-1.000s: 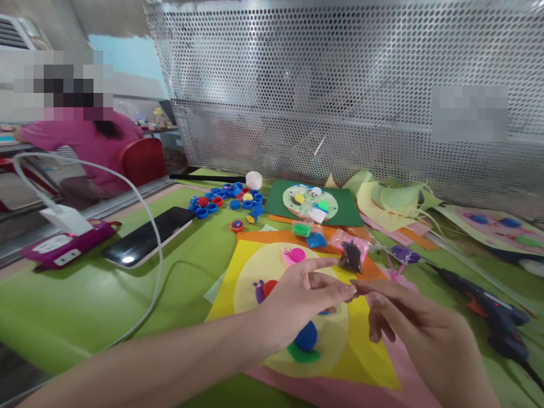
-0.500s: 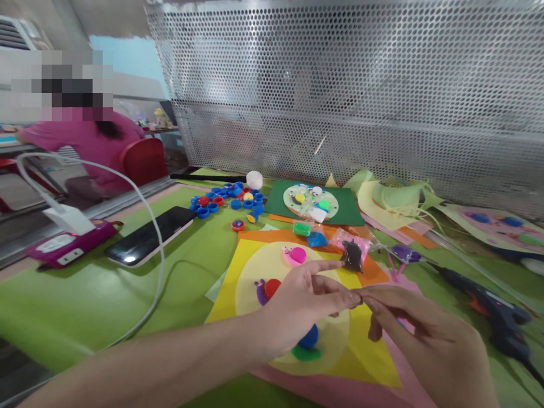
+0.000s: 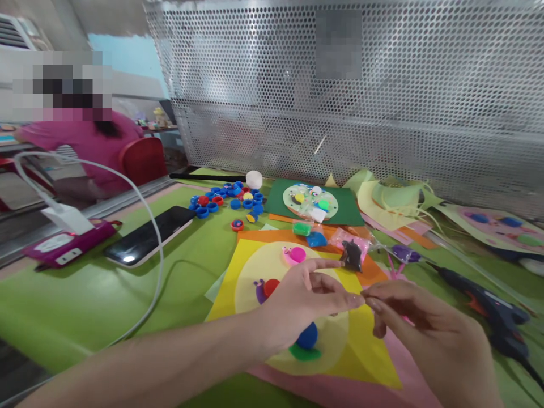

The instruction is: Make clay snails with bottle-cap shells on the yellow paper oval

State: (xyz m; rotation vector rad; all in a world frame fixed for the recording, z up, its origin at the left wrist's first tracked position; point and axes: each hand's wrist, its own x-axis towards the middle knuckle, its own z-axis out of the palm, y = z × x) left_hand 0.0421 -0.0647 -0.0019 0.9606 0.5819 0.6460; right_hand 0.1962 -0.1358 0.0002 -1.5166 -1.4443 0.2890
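My left hand [image 3: 304, 303] hovers over a cream paper circle [image 3: 250, 260] on a yellow sheet [image 3: 374, 351]. Its index finger is stretched out while thumb and another finger press together. My right hand [image 3: 429, 328] meets it at the fingertips, thumb and fingers pinched. Whatever lies between the tips is too small to make out. Snail shapes of bottle caps and clay sit on the circle: a pink snail [image 3: 295, 255], a purple snail with a red shell [image 3: 270, 289], and a blue cap [image 3: 307, 335] on green clay [image 3: 305, 353], partly behind my left hand.
Bagged dark clay [image 3: 352, 255] lies just beyond my fingers. A glue gun [image 3: 488, 309] rests at right. Loose bottle caps [image 3: 229, 198], a phone [image 3: 151, 235] and a purple power strip [image 3: 72, 246] with a white cable are left. A perforated metal panel [image 3: 340, 102] stands behind; a person [image 3: 91, 147] sits far left.
My right hand has shifted slightly up and to the right, its fingertips still close to my left ones. My left hand has barely moved.
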